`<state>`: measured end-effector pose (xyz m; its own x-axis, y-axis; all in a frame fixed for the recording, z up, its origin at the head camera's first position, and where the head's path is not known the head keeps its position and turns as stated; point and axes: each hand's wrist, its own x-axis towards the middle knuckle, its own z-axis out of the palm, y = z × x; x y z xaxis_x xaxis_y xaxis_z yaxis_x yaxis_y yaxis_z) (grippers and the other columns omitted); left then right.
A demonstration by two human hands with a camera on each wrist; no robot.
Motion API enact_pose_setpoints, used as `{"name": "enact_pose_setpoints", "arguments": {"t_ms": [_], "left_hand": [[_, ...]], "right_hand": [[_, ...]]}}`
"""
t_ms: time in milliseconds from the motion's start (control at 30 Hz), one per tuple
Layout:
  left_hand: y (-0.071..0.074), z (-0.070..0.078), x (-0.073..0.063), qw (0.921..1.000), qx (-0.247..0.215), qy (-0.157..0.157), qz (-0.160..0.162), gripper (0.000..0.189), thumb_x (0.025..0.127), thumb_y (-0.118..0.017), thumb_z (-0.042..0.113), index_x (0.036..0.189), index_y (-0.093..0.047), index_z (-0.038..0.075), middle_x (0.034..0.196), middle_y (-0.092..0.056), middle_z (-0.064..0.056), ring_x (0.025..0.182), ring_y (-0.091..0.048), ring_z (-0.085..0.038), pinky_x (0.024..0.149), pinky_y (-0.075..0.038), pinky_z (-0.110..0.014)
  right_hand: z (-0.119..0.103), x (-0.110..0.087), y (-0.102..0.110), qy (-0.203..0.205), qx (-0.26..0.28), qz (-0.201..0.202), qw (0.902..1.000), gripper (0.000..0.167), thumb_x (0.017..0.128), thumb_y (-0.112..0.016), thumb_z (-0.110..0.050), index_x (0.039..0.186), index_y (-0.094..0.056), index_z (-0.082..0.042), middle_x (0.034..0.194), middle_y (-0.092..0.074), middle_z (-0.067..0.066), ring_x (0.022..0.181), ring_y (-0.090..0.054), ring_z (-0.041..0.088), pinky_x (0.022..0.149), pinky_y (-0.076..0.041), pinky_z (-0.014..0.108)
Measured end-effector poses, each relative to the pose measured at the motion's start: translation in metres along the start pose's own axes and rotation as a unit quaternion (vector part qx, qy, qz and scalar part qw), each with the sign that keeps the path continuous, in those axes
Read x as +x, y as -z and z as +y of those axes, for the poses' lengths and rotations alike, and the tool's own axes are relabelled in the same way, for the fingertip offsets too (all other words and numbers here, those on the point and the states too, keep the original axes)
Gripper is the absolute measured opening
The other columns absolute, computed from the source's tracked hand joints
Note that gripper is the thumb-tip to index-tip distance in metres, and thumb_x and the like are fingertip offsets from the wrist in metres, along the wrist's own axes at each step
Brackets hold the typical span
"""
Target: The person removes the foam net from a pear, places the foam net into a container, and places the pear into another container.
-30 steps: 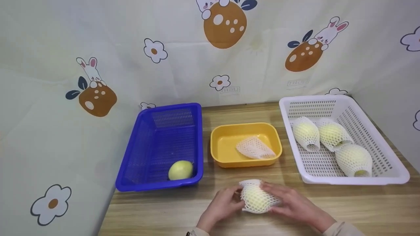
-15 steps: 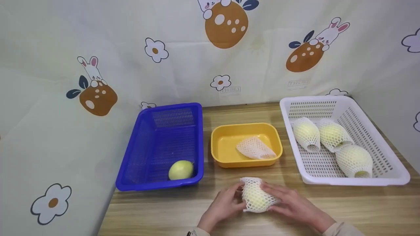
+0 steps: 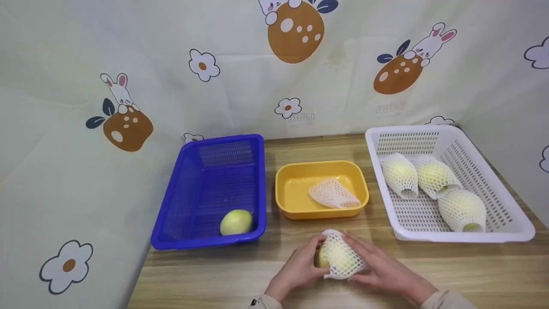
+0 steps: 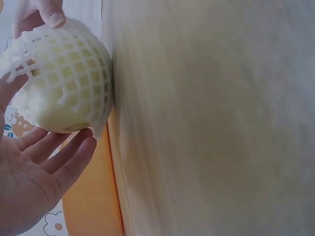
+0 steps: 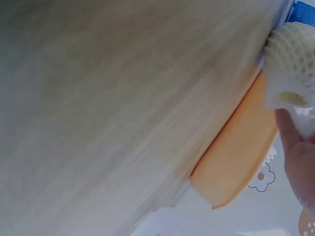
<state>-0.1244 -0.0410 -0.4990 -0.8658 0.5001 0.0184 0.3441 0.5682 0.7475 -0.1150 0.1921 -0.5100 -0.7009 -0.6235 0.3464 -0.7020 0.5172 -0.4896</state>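
Note:
Between both hands, just above the wooden table, is a round yellow-green fruit [image 4: 59, 110] partly covered by a white foam fruit net [image 3: 344, 259]. My left hand [image 3: 300, 267] holds the fruit's bare left end; in the left wrist view its fingers [image 4: 74, 157] lie against the bare skin and its thumb is by the net's edge. My right hand [image 3: 379, 266] grips the net-covered right side of the fruit. In the right wrist view the net's open end [image 5: 293, 98] shows near my right hand, which is partly cut off by the frame.
A blue basket [image 3: 260, 189] at the left holds one bare fruit [image 3: 236, 222]. The yellow tray [image 3: 296, 212] in the middle contains a flattened foam net [image 3: 333, 194]. At the right, a white basket [image 3: 429, 236] has 3 netted fruits [image 3: 463, 210]. A patterned cloth [image 3: 240, 98] hangs behind.
The fruit and net have shifted slightly right and turned. More bare fruit now shows at the left end, and my left hand has moved right with it. The baskets and tray stay put.

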Motion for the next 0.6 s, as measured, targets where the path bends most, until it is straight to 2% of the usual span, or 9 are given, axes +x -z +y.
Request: {"name": "enact_pose_setpoints", "arguments": {"t_ms": [100, 167, 333, 467, 600], "left_hand": [[-0.0006, 0.0019, 0.0008, 0.9999, -0.011, 0.006, 0.005, 0.058, 0.069, -0.074, 0.021, 0.116, -0.041, 0.016, 0.114, -0.053, -0.006, 0.105, -0.049, -0.017, 0.090, -0.037, -0.029], [-0.0011, 0.0017, 0.0010, 0.9996, -0.026, 0.008, 0.011, 0.057, 0.068, -0.075, 0.020, 0.113, -0.041, 0.017, 0.112, -0.054, -0.006, 0.103, -0.050, -0.017, 0.088, -0.038, -0.029], [-0.0030, -0.0006, 0.0009, 0.9976, -0.061, 0.007, 0.031, 0.057, 0.065, -0.077, 0.018, 0.107, -0.037, 0.014, 0.109, -0.053, -0.006, 0.100, -0.052, -0.016, 0.085, -0.041, -0.026], [-0.0036, -0.0005, 0.0000, 0.9987, -0.035, -0.001, 0.036, 0.058, 0.065, -0.077, 0.020, 0.106, -0.037, 0.013, 0.107, -0.053, -0.006, 0.099, -0.052, -0.017, 0.085, -0.041, -0.028], [-0.0043, 0.0002, -0.0004, 0.9996, 0.000, -0.012, 0.024, 0.060, 0.065, -0.076, 0.020, 0.109, -0.036, 0.015, 0.110, -0.051, -0.006, 0.099, -0.050, -0.014, 0.087, -0.039, -0.030]], "right_hand": [[0.0003, -0.0010, -0.0008, -0.029, 0.010, -0.012, 0.9995, 0.079, 0.074, -0.067, -0.038, 0.137, -0.030, -0.008, 0.132, -0.039, 0.013, 0.114, -0.043, 0.029, 0.087, -0.037, 0.045], [0.0006, -0.0012, -0.0007, -0.038, 0.012, -0.006, 0.9992, 0.075, 0.075, -0.066, -0.039, 0.135, -0.035, -0.009, 0.129, -0.043, 0.010, 0.111, -0.046, 0.026, 0.086, -0.039, 0.043], [0.0014, -0.0024, 0.0004, -0.023, -0.003, 0.025, 0.9994, 0.063, 0.075, -0.067, -0.036, 0.126, -0.047, -0.005, 0.123, -0.050, 0.007, 0.105, -0.051, 0.024, 0.083, -0.042, 0.040], [0.0018, -0.0026, 0.0007, -0.010, -0.012, 0.038, 0.9992, 0.060, 0.074, -0.069, -0.034, 0.123, -0.051, -0.005, 0.119, -0.054, 0.007, 0.102, -0.053, 0.023, 0.080, -0.044, 0.039], [0.0011, -0.0016, 0.0006, -0.026, -0.004, 0.009, 0.9996, 0.066, 0.073, -0.069, -0.037, 0.128, -0.045, -0.009, 0.123, -0.050, 0.006, 0.107, -0.050, 0.022, 0.084, -0.042, 0.040]]}}
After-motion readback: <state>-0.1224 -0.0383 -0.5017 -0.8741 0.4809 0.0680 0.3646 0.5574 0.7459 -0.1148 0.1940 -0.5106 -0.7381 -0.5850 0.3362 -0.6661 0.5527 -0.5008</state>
